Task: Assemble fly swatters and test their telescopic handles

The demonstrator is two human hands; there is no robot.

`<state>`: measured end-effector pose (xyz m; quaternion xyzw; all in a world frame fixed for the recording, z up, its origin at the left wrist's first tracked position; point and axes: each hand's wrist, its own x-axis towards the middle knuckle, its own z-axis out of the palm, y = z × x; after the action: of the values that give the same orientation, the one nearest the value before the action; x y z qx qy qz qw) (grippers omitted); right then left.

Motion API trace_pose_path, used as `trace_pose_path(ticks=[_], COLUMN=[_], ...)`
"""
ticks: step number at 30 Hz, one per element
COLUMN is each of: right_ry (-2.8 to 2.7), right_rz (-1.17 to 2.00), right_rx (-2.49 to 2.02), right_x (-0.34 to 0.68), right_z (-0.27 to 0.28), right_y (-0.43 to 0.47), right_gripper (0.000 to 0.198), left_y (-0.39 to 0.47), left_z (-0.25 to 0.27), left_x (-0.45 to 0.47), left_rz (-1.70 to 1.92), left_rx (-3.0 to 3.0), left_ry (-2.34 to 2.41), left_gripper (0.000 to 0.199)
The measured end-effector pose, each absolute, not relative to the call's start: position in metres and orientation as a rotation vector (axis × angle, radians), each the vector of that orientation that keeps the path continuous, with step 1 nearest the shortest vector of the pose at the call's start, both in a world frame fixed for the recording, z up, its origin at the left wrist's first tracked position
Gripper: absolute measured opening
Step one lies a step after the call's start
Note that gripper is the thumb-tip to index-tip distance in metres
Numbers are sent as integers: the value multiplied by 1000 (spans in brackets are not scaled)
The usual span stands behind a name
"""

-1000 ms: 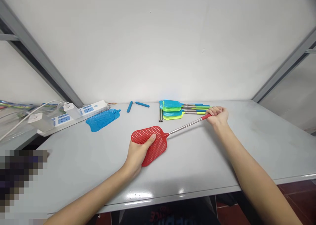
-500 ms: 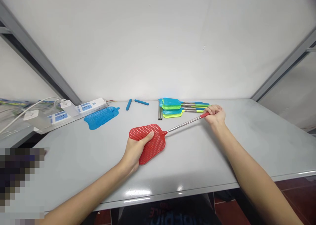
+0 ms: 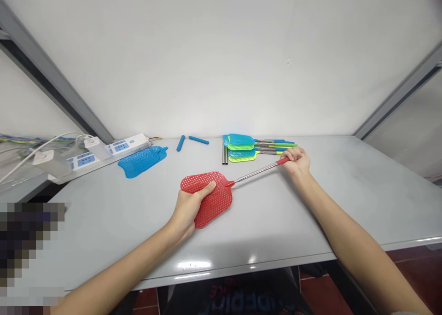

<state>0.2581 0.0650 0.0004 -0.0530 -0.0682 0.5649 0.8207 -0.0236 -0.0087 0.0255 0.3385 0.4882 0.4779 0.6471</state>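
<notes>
Between my two hands a red fly swatter (image 3: 219,197) is held above the grey table. My left hand (image 3: 191,204) grips its perforated paddle, thumb on top and the other fingers hidden beneath. The swatter's thin metal shaft slants up to the right, partly extended. My right hand (image 3: 297,160) is closed around the red grip at the far end and covers most of it. Just behind the shaft lies a pile of blue and green fly swatters (image 3: 241,142), handles pointing right. Metal tubes (image 3: 224,156) lie at the pile's left side.
Two blue handle grips (image 3: 198,140) rest near the wall. To the left are blue swatter paddles (image 3: 143,162) beside a white power strip (image 3: 129,144) with plugged-in adapters and a cable. The table's front edge (image 3: 241,267) runs close to my body.
My right hand has shifted slightly left toward my left hand, and the visible shaft looks a little shorter. My left hand keeps its hold on the paddle.
</notes>
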Motion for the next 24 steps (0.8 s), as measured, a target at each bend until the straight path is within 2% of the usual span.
trace_pose_path(ticks=[24], right_ry=[-88], right_rz=[1253], right_rx=[-127], right_x=[238], right_z=[-3], right_y=[62], right_gripper=[31], left_y=[-10], left_z=[25], left_x=[-22], left_rz=[1107], left_rx=[768], left_ry=[1131], left_gripper=[34])
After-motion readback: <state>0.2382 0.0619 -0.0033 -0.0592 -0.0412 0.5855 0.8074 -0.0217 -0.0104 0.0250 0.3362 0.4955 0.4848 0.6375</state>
